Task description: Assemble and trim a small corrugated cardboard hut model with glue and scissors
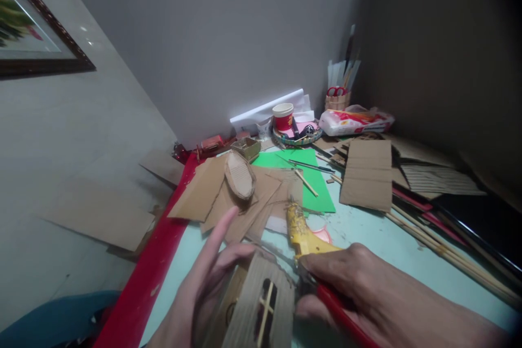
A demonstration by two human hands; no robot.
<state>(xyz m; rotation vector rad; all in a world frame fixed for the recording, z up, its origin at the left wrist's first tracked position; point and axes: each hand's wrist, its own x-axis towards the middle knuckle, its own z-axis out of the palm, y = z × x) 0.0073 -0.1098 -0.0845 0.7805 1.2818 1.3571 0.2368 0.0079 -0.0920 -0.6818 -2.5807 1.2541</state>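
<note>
At the bottom centre, my left hand point(204, 283) is wrapped round a cardboard model point(248, 304) that has a dark slot crossed by thin sticks; its index finger points up and away. Close to the model's right side, my right hand point(359, 288) is closed on a red-handled tool point(340, 312), whose dark head is blurred beside the cardboard. Just beyond that hand lies a yellow glue gun point(300, 234), its nozzle pointing away from me. A small cardboard boat shape point(240, 175) rests on flat cardboard pieces point(261, 196) ahead.
Green paper point(322, 190) lies mid-table under sticks. Behind are a red paper cup point(283, 117) on a round tray, a plastic-wrapped pack point(354, 121) and a holder with scissors point(337, 100). Cardboard sheets point(367, 174) and long wooden sticks point(444, 253) cover the right side.
</note>
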